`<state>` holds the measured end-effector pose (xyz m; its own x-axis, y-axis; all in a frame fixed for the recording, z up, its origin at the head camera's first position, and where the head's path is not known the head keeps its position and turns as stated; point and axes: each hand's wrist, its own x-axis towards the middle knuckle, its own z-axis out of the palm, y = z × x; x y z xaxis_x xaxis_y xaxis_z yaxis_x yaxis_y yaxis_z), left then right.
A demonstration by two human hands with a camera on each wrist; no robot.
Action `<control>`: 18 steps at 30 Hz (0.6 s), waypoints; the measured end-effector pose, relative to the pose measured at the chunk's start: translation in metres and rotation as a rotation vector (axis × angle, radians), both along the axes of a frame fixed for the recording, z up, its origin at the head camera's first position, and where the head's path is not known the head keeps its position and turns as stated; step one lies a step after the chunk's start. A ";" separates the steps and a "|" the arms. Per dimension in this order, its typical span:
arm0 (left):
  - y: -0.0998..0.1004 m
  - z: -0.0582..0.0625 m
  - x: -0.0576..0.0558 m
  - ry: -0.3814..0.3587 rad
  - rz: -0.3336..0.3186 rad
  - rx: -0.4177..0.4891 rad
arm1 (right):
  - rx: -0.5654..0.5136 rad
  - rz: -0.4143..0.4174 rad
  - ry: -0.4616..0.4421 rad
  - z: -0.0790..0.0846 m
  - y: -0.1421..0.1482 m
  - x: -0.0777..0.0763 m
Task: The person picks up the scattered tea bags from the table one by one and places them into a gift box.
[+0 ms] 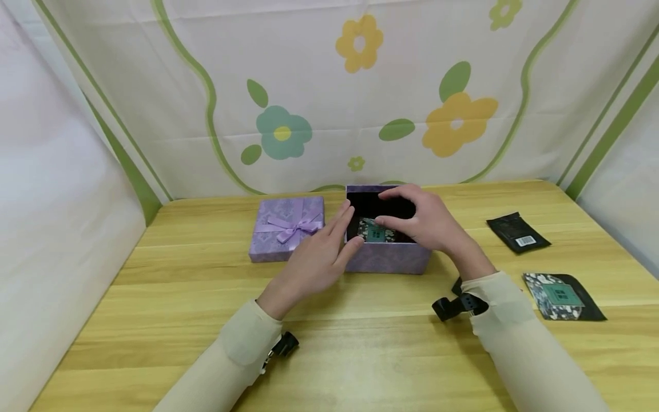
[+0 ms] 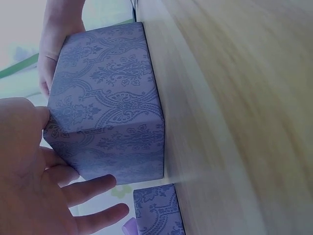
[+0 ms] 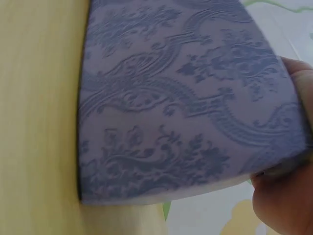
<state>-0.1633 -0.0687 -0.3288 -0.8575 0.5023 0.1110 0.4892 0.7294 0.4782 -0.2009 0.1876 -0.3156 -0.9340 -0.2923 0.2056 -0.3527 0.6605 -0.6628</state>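
Note:
A purple patterned gift box [image 1: 388, 258] stands lidless on the table, its inside black. In it lies a flat packet [image 1: 377, 232] with a dark floral print and a green label. My left hand [image 1: 321, 252] is at the box's left side, thumb by the front rim. In the left wrist view its fingers [image 2: 95, 191] extend fairly straight beside the box's corner. My right hand [image 1: 429, 220] reaches over the right rim into the box, thumb and fingers parted above the packet. Nothing shows between them. In the right wrist view the box wall [image 3: 186, 98] hides much of this hand.
Left of the box lies its purple lid [image 1: 288, 229] with a ribbon bow. To the right are a black packet [image 1: 518, 232] with a barcode label and a floral packet [image 1: 563, 297] with a green label. A flowered curtain [image 1: 319, 74] stands behind the table.

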 end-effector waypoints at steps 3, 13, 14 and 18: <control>0.000 0.000 0.000 0.013 -0.002 0.007 | -0.025 -0.039 -0.035 0.007 0.008 0.003; 0.002 -0.003 0.000 0.014 -0.004 0.002 | -0.040 -0.142 -0.047 0.027 0.051 0.011; 0.002 -0.004 0.000 0.019 -0.005 0.002 | -0.041 -0.153 -0.048 0.027 0.057 0.012; 0.003 -0.004 -0.001 0.030 -0.006 -0.001 | -0.039 -0.199 -0.068 0.026 0.077 0.015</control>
